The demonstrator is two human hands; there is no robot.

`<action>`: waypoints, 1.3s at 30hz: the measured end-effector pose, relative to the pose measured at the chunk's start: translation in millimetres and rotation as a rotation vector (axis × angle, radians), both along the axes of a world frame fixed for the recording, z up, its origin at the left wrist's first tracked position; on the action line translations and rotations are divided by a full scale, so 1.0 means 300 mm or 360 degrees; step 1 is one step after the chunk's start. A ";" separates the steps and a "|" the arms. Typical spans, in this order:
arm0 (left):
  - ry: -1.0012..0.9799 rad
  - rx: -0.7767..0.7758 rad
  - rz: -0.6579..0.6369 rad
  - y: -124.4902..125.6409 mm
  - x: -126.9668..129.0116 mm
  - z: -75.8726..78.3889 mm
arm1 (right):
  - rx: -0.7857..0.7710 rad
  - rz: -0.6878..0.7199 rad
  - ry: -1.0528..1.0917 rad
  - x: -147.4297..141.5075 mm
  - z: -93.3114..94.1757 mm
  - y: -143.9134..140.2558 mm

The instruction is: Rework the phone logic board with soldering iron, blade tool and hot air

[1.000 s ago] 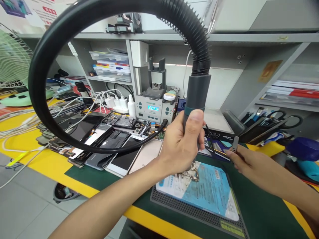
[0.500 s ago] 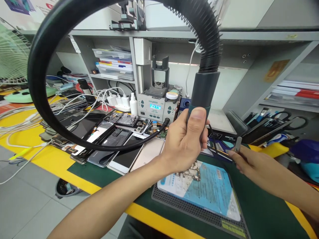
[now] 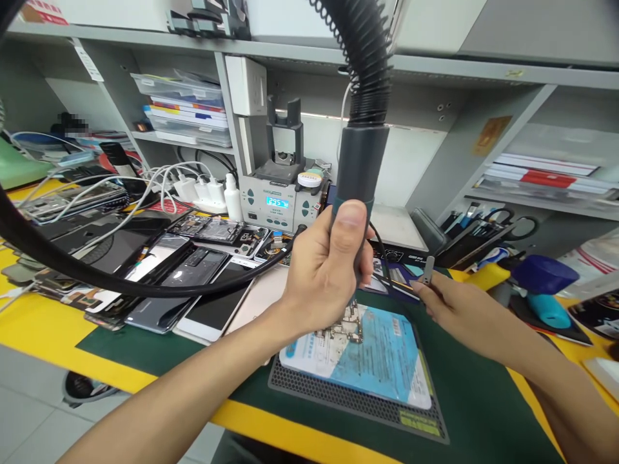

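My left hand (image 3: 324, 270) is wrapped round the dark handle of a hot air gun (image 3: 362, 161), its thumb up along the front. The gun stands upright, and its hose curves up and out to the left. Its nozzle end is mostly hidden behind my hand. Below lies a bare phone circuit board (image 3: 355, 328) on a blue and white packet (image 3: 387, 367), which rests on a black perforated pad (image 3: 338, 396). To the right, my right hand (image 3: 449, 299) pinches metal tweezers (image 3: 428, 269), their thin tips pointing left, apart from the board.
Behind the gun stands a hot air station (image 3: 268, 205) with a lit display. Several phones, among them a white one (image 3: 217, 299), lie along the left. White cables (image 3: 126, 193) cross the far left. Scissors (image 3: 525, 227) and a purple cap (image 3: 544, 274) are at the right.
The view has turned right, so the bench appears shifted left. Both hands keep their holds. The station's display has risen from about 247 to about 295.
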State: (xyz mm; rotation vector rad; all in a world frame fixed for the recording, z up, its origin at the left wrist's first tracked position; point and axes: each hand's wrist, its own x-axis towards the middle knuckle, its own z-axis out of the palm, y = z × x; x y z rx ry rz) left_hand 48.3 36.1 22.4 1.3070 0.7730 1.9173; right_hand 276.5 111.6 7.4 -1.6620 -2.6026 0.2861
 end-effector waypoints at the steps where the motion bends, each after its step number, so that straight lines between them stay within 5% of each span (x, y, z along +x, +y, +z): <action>1: 0.0006 -0.0008 -0.0001 0.000 0.000 0.000 | 0.0002 0.0001 0.0000 0.001 -0.001 0.000; 39: -0.0037 -0.0030 -0.0006 0.005 0.000 -0.004 | 0.0065 0.0036 0.0013 0.007 -0.011 -0.003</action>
